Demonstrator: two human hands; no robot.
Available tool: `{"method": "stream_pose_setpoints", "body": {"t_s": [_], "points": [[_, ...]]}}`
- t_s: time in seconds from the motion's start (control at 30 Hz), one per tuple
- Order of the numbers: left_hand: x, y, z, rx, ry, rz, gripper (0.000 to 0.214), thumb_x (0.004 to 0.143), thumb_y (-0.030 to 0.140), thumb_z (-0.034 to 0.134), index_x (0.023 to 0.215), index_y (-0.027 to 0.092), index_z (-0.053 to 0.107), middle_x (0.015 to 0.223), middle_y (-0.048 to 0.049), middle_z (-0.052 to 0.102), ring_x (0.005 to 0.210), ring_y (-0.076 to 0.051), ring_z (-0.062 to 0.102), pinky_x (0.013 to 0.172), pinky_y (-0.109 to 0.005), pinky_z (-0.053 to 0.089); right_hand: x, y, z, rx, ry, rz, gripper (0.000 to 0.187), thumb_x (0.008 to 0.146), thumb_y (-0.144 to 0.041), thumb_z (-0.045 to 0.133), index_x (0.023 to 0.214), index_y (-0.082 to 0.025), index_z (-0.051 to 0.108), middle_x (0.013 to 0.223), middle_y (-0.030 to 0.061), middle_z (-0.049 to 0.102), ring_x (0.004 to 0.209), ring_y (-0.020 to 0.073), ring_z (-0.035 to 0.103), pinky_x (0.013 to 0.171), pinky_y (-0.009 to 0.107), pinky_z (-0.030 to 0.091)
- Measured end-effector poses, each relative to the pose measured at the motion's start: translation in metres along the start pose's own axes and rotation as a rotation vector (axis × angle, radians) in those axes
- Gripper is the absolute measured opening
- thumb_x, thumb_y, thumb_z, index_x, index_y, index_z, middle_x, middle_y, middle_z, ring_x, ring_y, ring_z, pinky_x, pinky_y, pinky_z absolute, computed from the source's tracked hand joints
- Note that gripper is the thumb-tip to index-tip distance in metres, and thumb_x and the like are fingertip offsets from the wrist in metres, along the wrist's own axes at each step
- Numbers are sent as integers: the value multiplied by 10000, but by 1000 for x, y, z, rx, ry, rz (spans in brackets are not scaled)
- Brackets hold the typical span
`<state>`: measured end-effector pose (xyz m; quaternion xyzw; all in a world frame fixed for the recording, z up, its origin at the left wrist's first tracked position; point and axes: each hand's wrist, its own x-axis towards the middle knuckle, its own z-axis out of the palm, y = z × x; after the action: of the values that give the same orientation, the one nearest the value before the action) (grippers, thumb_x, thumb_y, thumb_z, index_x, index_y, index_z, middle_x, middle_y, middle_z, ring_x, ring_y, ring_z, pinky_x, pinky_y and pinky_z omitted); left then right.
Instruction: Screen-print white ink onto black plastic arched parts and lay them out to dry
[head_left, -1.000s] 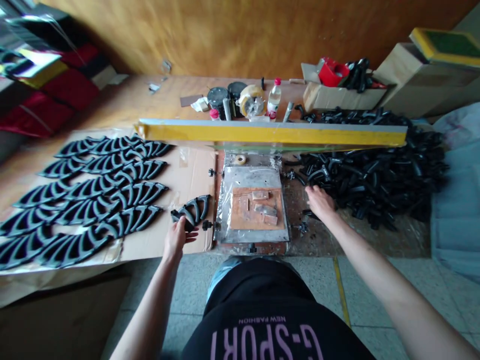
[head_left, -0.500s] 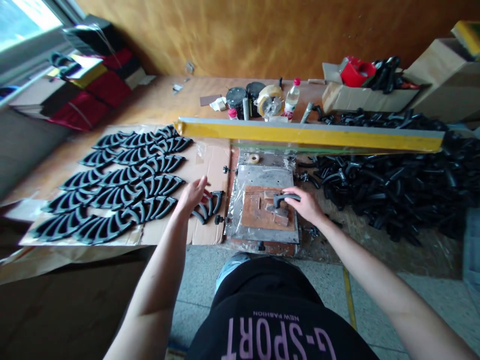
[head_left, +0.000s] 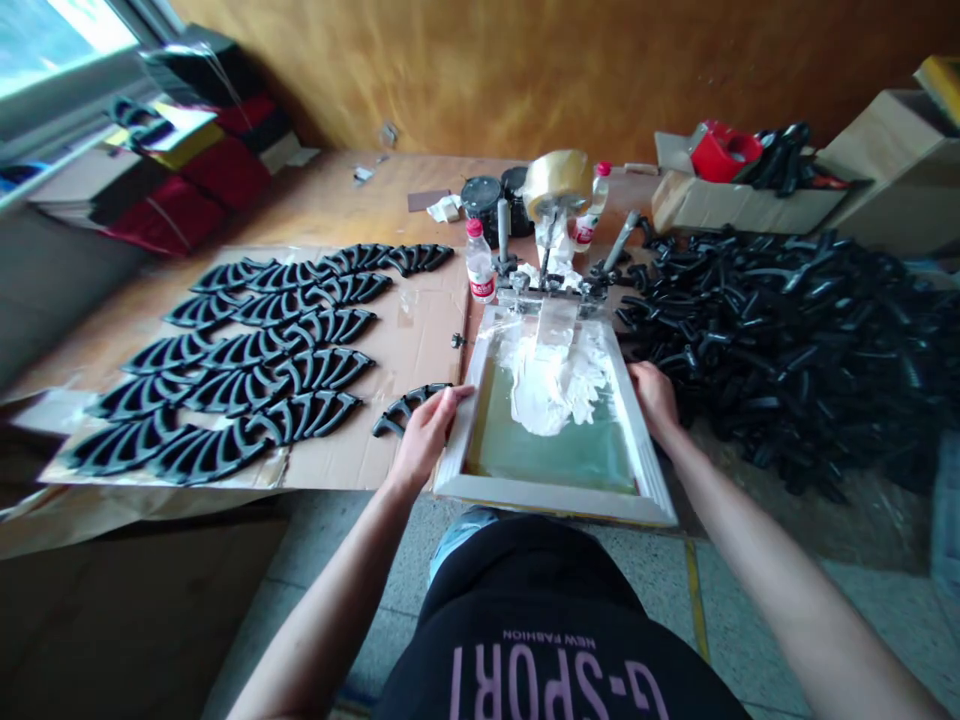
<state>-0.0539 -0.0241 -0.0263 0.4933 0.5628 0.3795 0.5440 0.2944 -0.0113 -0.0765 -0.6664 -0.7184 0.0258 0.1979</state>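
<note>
1. the frame [head_left: 555, 498] lies straight ahead of the body, between the left hand [head_left: 426, 438] and the right hand [head_left: 657, 402].
2. its side bars run away from the body toward the metal clamp [head_left: 517, 290] at its far end; each hand meets the bar on its own side, so neither is nearer.
3. the left fingers grasp the left bar, with the forefinger reaching over its top.
4. the right fingers grasp the right bar from outside; how far they curl beneath is hidden.
5. white paste [head_left: 551, 395] lies on the green mesh [head_left: 555, 465], mostly in the far half.
6. a short row of black curved pieces [head_left: 394, 415] rests on cardboard [head_left: 322, 465] just beside the left hand; a dark pile [head_left: 750, 360] covers the worktop [head_left: 322, 190] beyond the right.
</note>
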Motion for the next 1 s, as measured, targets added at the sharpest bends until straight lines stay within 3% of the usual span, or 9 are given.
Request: {"method": "stream_pose_setpoints", "body": {"t_s": [0.13, 0.23, 0.33, 0.47, 0.53, 0.73, 0.87, 0.93, 1.0], "points": [[6, -61, 10, 23, -23, -131, 719, 823, 527, 609, 1445, 202, 454, 879, -42, 694, 695, -154, 614, 586, -230, 464, 49, -25, -8, 28, 182, -33, 502, 837, -300, 633, 1303, -139, 543, 1269, 166, 527, 1158, 303, 509, 941, 435, 452], [17, -87, 13, 98, -17, -143, 715, 816, 518, 608, 1439, 198, 462, 884, -47, 695, 695, -152, 609, 584, -227, 448, 62, -69, 6, -5, 1, -179, 388, 799, -271, 700, 1153, -148, 605, 1123, 134, 612, 1051, 276, 548, 881, 392, 463], [21, -96, 11, 158, -28, -156, 672, 831, 545, 576, 1415, 223, 493, 882, -39, 694, 695, -148, 601, 576, -219, 431, 40, -92, 14, -65, -207, -303, 71, 857, -179, 602, 911, -156, 641, 899, 95, 653, 889, 230, 564, 769, 328, 441], [19, -95, 8, 166, -34, -171, 658, 843, 566, 555, 1416, 250, 484, 892, -31, 682, 706, -143, 597, 570, -211, 426, -2, -86, 1, -31, -325, -672, 174, 844, -68, 513, 907, -158, 648, 873, 77, 651, 864, 202, 547, 695, 291, 393], [17, -93, 9, 146, -33, -176, 660, 844, 562, 556, 1412, 232, 487, 886, -34, 677, 707, -144, 601, 574, -214, 434, -7, -81, -7, 23, -370, -765, 154, 830, -77, 533, 869, -172, 647, 836, 51, 643, 817, 187, 540, 669, 284, 384], [15, -84, 13, 77, -35, -175, 669, 832, 534, 580, 1396, 186, 487, 887, -53, 690, 714, -161, 626, 567, -226, 456, -17, -82, 5, 6, -162, -645, 221, 864, -63, 492, 956, -162, 667, 917, 80, 653, 872, 204, 542, 710, 301, 426], [15, -80, 13, 51, -36, -174, 659, 826, 527, 587, 1379, 180, 497, 893, -61, 698, 719, -168, 639, 581, -237, 476, -28, -83, 8, 96, -184, -700, 179, 890, -125, 531, 986, -170, 676, 899, 72, 662, 858, 204, 571, 739, 308, 467], [13, -73, 11, 55, -40, -181, 674, 814, 527, 602, 1384, 185, 491, 895, -61, 701, 712, -167, 641, 582, -239, 480, -10, -85, 3, 150, -151, -597, 173, 899, -211, 586, 1050, -195, 671, 901, 55, 666, 864, 201, 594, 765, 313, 484], [10, -58, 6, 57, -49, -175, 719, 801, 534, 623, 1412, 191, 461, 843, -43, 695, 664, -157, 625, 556, -233, 466, 23, -88, -5, 173, -90, -438, 312, 891, -285, 630, 1199, -237, 628, 967, 41, 674, 883, 199, 614, 797, 326, 496]]}}
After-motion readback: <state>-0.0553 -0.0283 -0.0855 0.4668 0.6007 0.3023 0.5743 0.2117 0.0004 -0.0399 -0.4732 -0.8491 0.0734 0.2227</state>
